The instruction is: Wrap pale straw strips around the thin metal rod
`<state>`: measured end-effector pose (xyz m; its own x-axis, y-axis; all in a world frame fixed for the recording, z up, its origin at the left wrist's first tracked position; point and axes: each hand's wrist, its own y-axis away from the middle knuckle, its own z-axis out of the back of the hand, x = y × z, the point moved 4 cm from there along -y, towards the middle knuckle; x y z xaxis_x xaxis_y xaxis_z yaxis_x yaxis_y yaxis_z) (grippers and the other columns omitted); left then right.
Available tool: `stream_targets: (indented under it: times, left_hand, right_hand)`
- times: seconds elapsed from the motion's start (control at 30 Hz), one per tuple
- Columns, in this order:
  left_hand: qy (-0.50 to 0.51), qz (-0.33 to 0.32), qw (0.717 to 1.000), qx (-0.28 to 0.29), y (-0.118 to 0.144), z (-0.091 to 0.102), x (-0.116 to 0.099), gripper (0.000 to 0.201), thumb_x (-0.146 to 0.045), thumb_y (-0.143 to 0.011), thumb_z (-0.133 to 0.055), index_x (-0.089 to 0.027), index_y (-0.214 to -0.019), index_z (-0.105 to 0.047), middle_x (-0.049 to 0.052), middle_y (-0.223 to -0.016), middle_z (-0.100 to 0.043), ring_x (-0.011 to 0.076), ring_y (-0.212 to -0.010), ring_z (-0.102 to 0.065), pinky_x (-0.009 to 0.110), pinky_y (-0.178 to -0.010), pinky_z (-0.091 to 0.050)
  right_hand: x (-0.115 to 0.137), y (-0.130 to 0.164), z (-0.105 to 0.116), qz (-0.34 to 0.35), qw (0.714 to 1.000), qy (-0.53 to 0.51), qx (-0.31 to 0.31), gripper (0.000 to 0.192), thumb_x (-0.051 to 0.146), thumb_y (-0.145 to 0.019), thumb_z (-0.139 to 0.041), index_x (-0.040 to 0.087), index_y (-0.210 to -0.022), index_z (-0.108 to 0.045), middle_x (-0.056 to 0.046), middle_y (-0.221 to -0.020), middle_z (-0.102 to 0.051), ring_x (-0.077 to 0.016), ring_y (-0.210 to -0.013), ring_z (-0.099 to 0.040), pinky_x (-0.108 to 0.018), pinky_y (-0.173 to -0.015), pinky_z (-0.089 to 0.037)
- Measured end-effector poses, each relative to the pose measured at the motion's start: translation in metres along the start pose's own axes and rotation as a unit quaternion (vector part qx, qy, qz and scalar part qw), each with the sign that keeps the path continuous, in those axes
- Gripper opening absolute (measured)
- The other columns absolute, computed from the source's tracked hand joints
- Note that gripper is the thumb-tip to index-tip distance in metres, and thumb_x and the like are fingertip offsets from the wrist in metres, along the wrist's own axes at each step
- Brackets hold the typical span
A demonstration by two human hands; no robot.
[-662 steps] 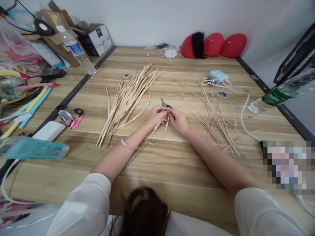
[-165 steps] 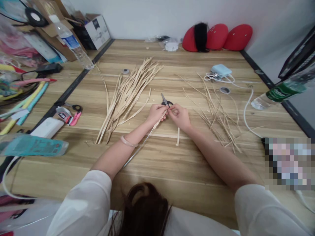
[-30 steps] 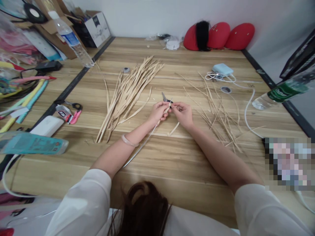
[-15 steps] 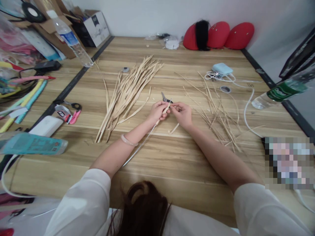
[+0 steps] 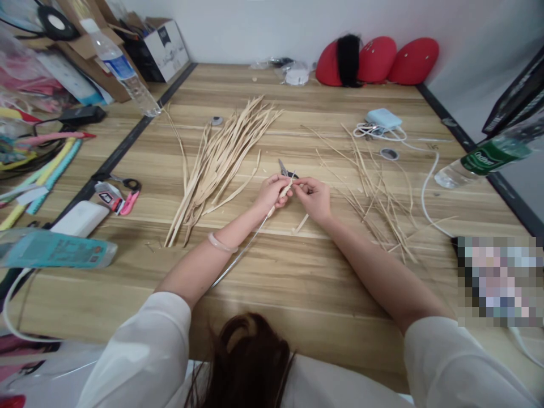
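The left hand [image 5: 274, 191] is out over the middle of the wooden table [image 5: 272, 277], its thumb and fingers closed round the upper end of a thin metal rod [image 5: 238, 258]. The rod slants from the fingertips down under the wrist, its tip poking up just above the grip, and a stretch of it at the hand is wrapped in a pale wrapping [image 5: 285, 190]. The right hand [image 5: 313, 195] is just beside it, thumb and forefinger pressed together at the rod's tip, pinching what looks like a pale strip [image 5: 301, 222] — its free end shows below the palm, though the part between the fingers is too small to make out. The other fingers of the right hand are curled in, and how tightly I cannot tell. Just beyond both hands lie dark-handled scissors [image 5: 283, 167], blades pointing away from the person and handles partly hidden. On the left side of the table a thick bundle of flat strips [image 5: 229, 153] lies fanned out at its far end, with one loose strip [image 5: 238, 194] curving off towards the hands; to the right, thinner stalks [image 5: 374, 198] are scattered across one another. A grey ring [image 5: 389, 154] lies near those stalks, and a light blue box [image 5: 383, 119] with a white cable [image 5: 426, 195] is farther back. A pale bangle [image 5: 222, 243] circles the left forearm — well apart from the rod's wrapped part. Three red rounded things [image 5: 377, 61] are lined up by the wall, and a green-labelled bottle [image 5: 484, 158] lies tilted at the right edge.
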<state>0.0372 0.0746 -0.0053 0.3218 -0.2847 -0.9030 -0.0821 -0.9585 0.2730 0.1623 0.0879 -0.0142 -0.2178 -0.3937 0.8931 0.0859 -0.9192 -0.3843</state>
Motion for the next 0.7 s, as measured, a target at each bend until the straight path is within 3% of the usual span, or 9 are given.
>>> stream_targets:
  times: [0.3, 0.7]
  left_hand:
    - [0.003, 0.019, 1.0, 0.0, -0.0008, -0.0009, 0.0016, 0.003, -0.017, -0.083, -0.05, -0.018, -0.082, -0.047, -0.005, -0.048, -0.054, 0.0032, -0.028, -0.036, 0.013, -0.033, -0.016]
    - [-0.008, -0.004, 1.0, 0.005, -0.001, -0.0005, 0.0005, 0.002, -0.017, -0.083, -0.05, -0.018, -0.082, -0.048, -0.005, -0.048, -0.055, 0.0041, -0.028, -0.037, 0.015, -0.031, -0.017]
  right_hand:
    - [0.0056, 0.0013, 0.0011, 0.001, 0.999, 0.033, -0.001, 0.01, 0.027, -0.077, -0.059, 0.017, -0.076, -0.062, 0.009, -0.045, -0.032, -0.0068, -0.045, -0.029, -0.024, -0.054, -0.032]
    - [0.0065, 0.0001, 0.0, -0.031, 0.999, 0.004, 0.021, 0.007, 0.024, -0.077, -0.058, 0.018, -0.074, -0.059, 0.01, -0.043, -0.027, -0.0062, -0.042, -0.02, -0.025, -0.047, -0.016]
